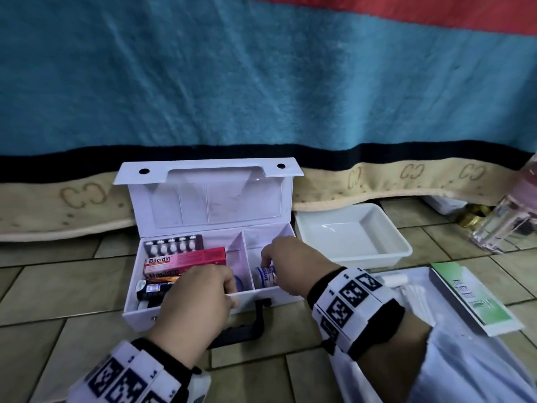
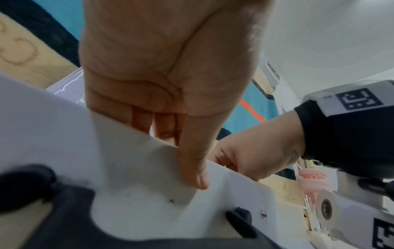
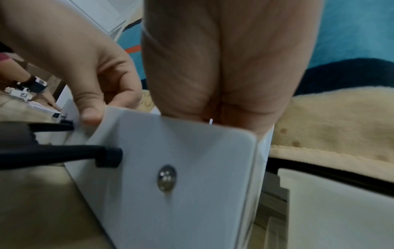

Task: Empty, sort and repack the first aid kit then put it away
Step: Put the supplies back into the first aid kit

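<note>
Although the blue blanket [image 1: 261,77] hanging behind fills most of the head view, the landmark is the white first aid box [image 1: 186,308], open on the tiled floor [image 1: 58,286] with its lid [image 1: 207,196] upright. Right of the box stand an empty white tray [image 1: 386,242] and, nearer the person, a second tray [image 1: 430,282] with cotton swabs [image 1: 414,293] and a green-printed packet [image 1: 479,298].

Inside the box, the left compartment holds a blister strip [image 1: 174,244], red Bacidin cartons [image 1: 186,261] and dark tubes [image 1: 154,287]; the right one holds a bandage roll [image 1: 266,277].

The left hand [image 1: 197,298] curls over the front wall near the divider, thumb outside and fingers inside, gripping it. The right hand [image 1: 293,266] reaches into the right compartment, fingertips pinching the roll's top.

I judge the roll light, soft and squashable, best taken round its sides; the box looks stiff and thin-walled and should lift by its black handle [image 1: 247,327].

Both wrist views are blurred and show only the box's outer wall, so the fingertips' hold appears in the head view alone.
</note>
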Demonstrator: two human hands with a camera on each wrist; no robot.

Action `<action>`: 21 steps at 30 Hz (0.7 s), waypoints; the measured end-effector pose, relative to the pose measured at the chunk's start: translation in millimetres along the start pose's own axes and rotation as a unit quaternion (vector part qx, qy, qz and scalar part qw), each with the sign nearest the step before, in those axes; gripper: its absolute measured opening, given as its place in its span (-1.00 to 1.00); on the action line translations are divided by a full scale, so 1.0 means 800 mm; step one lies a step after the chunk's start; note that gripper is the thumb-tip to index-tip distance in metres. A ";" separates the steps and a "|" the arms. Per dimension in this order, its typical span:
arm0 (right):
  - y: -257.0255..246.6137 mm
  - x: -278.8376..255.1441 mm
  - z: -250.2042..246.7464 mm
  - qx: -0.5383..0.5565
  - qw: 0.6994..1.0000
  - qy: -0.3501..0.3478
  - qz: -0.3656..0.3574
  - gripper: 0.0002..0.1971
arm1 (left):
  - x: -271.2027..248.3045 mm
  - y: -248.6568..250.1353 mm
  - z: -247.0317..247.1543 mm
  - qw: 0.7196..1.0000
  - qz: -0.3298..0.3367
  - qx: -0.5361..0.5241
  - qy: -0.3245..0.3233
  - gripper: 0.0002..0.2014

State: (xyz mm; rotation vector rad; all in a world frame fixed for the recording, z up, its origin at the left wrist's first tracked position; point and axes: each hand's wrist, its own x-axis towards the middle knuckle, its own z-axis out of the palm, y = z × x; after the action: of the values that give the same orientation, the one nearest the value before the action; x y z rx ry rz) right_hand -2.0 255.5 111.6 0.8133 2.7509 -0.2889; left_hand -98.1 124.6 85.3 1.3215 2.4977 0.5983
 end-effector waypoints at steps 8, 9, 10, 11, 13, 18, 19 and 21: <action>0.008 -0.003 -0.001 0.028 0.999 0.017 -0.005 -0.59 | -0.002 0.001 0.001 1.000 0.001 -0.012 0.002 -0.83; 0.007 -0.002 -0.002 0.016 1.000 0.017 -0.011 -0.61 | -0.002 0.002 0.002 1.000 0.000 -0.010 0.002 -0.83; 0.006 0.000 -0.003 -0.002 1.000 0.015 -0.019 -0.64 | -0.001 0.002 0.002 1.000 0.000 -0.007 0.002 -0.83; 0.005 0.002 -0.003 -0.019 0.999 0.011 -0.025 -0.66 | -0.002 0.002 0.002 1.000 -0.002 -0.005 0.001 -0.84; 0.002 0.007 -0.004 -0.044 0.999 -0.005 -0.031 -0.67 | -0.002 0.003 0.002 1.000 -0.004 -0.010 0.001 -0.85; 0.000 0.026 0.000 -0.077 0.993 -0.068 -0.050 -0.69 | -0.005 0.003 0.002 1.000 -0.010 -0.021 0.004 -0.83; 0.001 0.029 0.001 -0.073 0.993 -0.075 -0.054 -0.69 | -0.006 0.003 0.002 1.000 -0.012 -0.024 0.006 -0.82; 0.005 0.035 0.005 -0.076 0.993 -0.069 -0.052 -0.71 | -0.007 0.003 0.001 0.999 -0.017 -0.030 0.008 -0.82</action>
State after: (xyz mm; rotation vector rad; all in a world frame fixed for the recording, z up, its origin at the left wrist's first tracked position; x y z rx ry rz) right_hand -21.8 271.7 99.1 0.5899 2.6505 -0.1471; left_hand -92.8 121.8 85.7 1.2554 2.4896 0.6724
